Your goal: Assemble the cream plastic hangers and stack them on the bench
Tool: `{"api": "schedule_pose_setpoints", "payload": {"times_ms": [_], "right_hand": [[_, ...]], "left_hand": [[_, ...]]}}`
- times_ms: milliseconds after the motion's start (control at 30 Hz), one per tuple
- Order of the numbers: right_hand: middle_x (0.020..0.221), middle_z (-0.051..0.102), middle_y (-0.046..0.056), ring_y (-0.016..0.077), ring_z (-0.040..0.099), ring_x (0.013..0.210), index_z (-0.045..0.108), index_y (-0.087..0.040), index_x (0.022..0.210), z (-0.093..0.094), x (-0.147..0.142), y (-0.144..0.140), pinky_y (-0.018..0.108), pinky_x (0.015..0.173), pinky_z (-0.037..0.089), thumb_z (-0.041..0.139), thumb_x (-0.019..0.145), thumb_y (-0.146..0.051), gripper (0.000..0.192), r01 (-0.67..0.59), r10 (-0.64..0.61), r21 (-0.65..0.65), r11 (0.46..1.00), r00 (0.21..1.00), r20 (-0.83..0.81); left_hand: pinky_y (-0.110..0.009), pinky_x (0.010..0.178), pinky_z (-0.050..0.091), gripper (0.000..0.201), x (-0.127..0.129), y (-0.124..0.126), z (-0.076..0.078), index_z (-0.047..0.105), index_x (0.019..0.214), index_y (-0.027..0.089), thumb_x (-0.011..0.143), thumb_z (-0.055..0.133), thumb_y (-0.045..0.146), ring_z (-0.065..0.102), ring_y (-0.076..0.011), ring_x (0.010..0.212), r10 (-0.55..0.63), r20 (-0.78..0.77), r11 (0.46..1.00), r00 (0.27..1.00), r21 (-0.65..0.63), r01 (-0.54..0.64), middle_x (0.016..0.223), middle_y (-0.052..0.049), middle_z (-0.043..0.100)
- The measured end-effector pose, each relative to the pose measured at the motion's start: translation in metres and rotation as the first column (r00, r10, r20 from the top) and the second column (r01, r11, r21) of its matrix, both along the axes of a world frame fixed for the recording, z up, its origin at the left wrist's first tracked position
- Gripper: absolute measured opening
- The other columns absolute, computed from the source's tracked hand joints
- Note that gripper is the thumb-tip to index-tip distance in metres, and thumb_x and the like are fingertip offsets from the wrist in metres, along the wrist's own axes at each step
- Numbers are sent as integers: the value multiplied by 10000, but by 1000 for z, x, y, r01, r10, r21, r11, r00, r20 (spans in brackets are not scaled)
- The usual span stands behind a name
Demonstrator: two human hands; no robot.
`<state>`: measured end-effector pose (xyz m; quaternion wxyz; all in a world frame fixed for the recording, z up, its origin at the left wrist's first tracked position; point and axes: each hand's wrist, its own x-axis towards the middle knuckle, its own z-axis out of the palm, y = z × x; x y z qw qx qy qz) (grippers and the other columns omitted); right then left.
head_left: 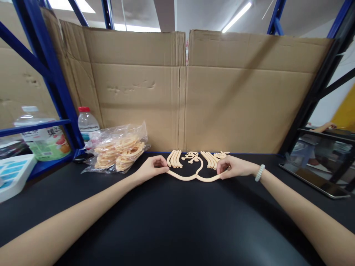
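Observation:
A beige clothes hanger (184, 178) lies low over the black table, its curved hook pointing away from me and its two arms spread left and right. My left hand (152, 168) pinches the tip of its left arm. At the opposite tip, my right hand (232, 166) has its fingers closed on the right arm; a pale coiled band circles that wrist. Just beyond the hanger are two rows of curved beige strips, a left row (174, 159) and a right row (209, 159). Between them sits a small pile of beige hook pieces (191, 157), and another pile (222, 154) is partly behind my right hand.
A clear bag (119, 147) of beige pieces stands at the left, near a red-capped bottle (88, 123) and a larger bottle (43, 136). Cardboard panels (249, 96) close off the back. A dark glossy panel (316, 179) is at the right, a white tray (16, 177) far left.

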<state>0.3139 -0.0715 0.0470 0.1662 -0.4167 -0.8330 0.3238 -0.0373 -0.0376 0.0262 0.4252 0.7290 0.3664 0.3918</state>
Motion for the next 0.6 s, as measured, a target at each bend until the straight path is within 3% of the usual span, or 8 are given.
{"api": "schedule_pose_setpoints", "payload": {"times_ms": [67,233,333,500,600], "right_hand": [[723,649,14,136,594,672,670,-167,753,0,-1,-1,248,609,466,674,724,-243,82,10,-12,40,999,999,43],[667,624,-1,125,556,609,663,-175,713,-1,-7,-2,243,570,439,668,696,-232,60,34,-40,61,998,995,91],[651,614,-3,128,558,611,650,-171,706,-2,-9,-1,243,575,444,676,684,-247,83,38,-44,52,998,992,118],[669,606,9,138,564,628,608,-165,724,-7,-9,3,259,587,460,664,687,-267,122,63,-69,48,997,988,135],[672,599,13,143,567,631,580,-168,733,-10,-9,5,266,587,469,650,698,-265,124,80,-86,54,995,987,136]], "left_hand": [[-247,658,468,173,-1,1,-1,581,670,154,675,720,257,583,-122,639,-13,-99,993,995,112,24,673,13,605],[-259,694,436,101,1,-7,-2,592,697,169,747,626,250,553,-141,695,-61,-262,960,963,250,129,719,3,592],[-265,697,400,56,1,-12,-2,599,727,179,734,622,229,521,-147,705,-63,-359,915,931,353,198,737,5,582],[-257,672,372,34,1,-13,-5,551,739,184,771,560,175,491,-153,722,7,-518,786,856,532,315,721,8,529],[-252,661,379,64,1,-13,-7,537,750,185,813,530,189,492,-151,716,68,-544,763,836,568,308,722,6,511]]}}
